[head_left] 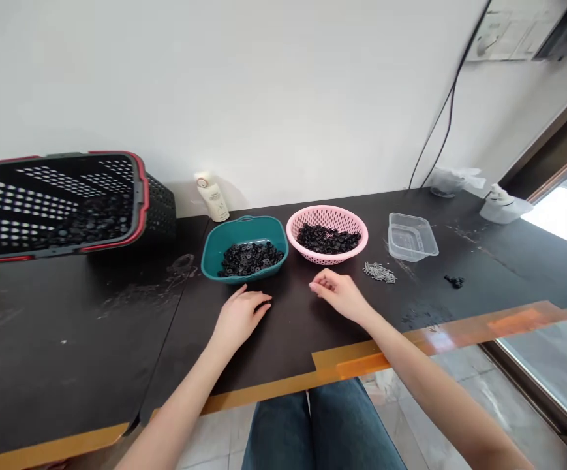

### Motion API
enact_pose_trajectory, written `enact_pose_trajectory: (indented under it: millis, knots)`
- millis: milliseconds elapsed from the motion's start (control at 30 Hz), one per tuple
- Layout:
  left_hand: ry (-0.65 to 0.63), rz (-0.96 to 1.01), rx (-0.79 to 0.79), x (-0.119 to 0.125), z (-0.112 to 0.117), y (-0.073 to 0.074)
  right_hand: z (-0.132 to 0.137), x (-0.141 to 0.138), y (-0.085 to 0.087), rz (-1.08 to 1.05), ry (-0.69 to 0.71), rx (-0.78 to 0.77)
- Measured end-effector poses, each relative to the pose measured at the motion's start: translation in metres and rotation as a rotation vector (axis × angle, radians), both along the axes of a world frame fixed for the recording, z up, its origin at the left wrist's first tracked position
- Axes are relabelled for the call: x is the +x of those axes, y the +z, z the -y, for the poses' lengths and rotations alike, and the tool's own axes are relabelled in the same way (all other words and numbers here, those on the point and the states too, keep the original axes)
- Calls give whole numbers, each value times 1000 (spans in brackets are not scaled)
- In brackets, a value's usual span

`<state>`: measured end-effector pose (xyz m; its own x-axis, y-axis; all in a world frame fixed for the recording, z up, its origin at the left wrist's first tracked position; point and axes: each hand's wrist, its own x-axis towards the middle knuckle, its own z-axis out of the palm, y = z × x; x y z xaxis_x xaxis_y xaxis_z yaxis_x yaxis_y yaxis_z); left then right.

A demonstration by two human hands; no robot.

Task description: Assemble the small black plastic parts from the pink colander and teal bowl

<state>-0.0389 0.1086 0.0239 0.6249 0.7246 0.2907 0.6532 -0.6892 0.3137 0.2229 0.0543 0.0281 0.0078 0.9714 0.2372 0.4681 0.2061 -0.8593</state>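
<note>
My left hand (241,314) rests low over the dark table, just in front of a teal basin (211,251). Its fingers are stretched and apart, with nothing visible between them. Small black round parts (251,258) with centre holes fill the basin's bottom. In front of a pink perforated basket (327,213), my right hand (342,295) has its fingertips pinched together. Whatever the pinch may hold is too small to make out. Other small black parts (329,239) lie in the pink basket. A pile of thin silvery pins (380,272) is to the right of this hand.
A black crate (160,205) with red trim, tilted and partly filled with black parts, is at left. A white bottle (213,197) leans by the wall. To the right are a clear plastic tub (413,253) and a few black pieces (454,281). Orange tape (283,386) lines the front edge.
</note>
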Motion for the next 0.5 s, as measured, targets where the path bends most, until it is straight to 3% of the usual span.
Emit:
enact_pose_trajectory:
  millis: [133,267,400,500]
  knots:
    - [238,-16,-3,-45,6,6,10,53,-4,105,-200,30]
    - [440,66,-199,-80,4,8,19,113,-18,409,-404,-62]
    - [433,6,-181,-99,-6,18,25,145,-34,586,-401,-23]
    - [508,-38,-113,-106,-13,45,27,151,-43,631,-332,-16]
